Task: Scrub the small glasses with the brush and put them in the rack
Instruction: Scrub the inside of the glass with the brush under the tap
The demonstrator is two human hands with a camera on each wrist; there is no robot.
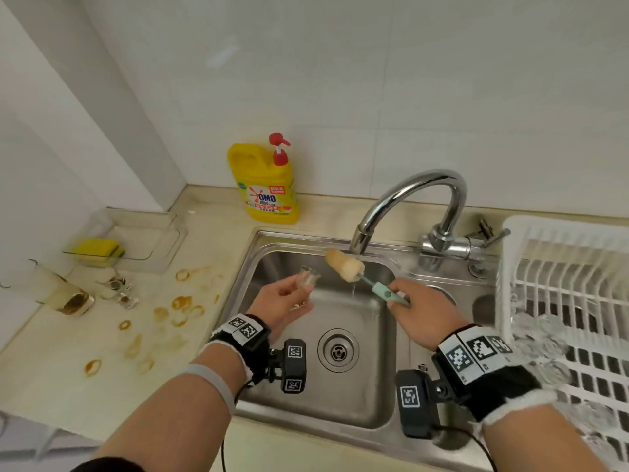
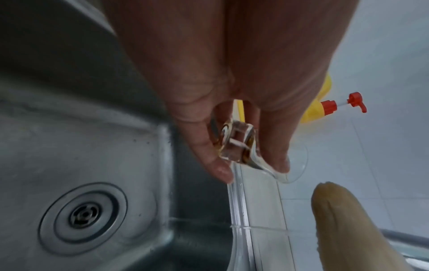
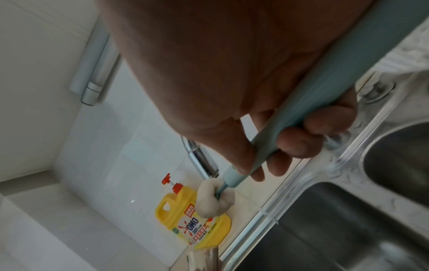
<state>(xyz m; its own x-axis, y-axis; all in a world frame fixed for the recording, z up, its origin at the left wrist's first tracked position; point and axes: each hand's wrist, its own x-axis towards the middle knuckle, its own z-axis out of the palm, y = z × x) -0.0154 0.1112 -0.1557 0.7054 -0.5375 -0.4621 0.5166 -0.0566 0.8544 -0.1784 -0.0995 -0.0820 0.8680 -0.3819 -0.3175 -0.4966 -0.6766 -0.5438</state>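
Note:
Over the steel sink (image 1: pixel 381 413), my left hand (image 1: pixel 282 301) pinches a small clear glass (image 1: pixel 308 276) between thumb and fingers; the left wrist view shows the glass (image 2: pixel 241 144) with brown residue at its base. My right hand (image 1: pixel 418 311) grips the teal handle (image 1: pixel 383 291) of a brush whose tan sponge head (image 1: pixel 343 265) sits under the tap's spout (image 1: pixel 360 238), just right of the glass and apart from it. In the right wrist view my fingers (image 3: pixel 294 144) curl round the brush handle (image 3: pixel 308 113). Several more dirty small glasses (image 1: pixel 119 291) stand on the counter at the left.
A white dish rack (image 1: pixel 565 301) with clear glassware stands right of the sink. A yellow soap bottle (image 1: pixel 267 185) stands behind the sink. A tall glass (image 1: pixel 51 291) and a sponge in a clear tray (image 1: pixel 98 252) are at left. Brown ring stains (image 1: pixel 180 303) mark the counter.

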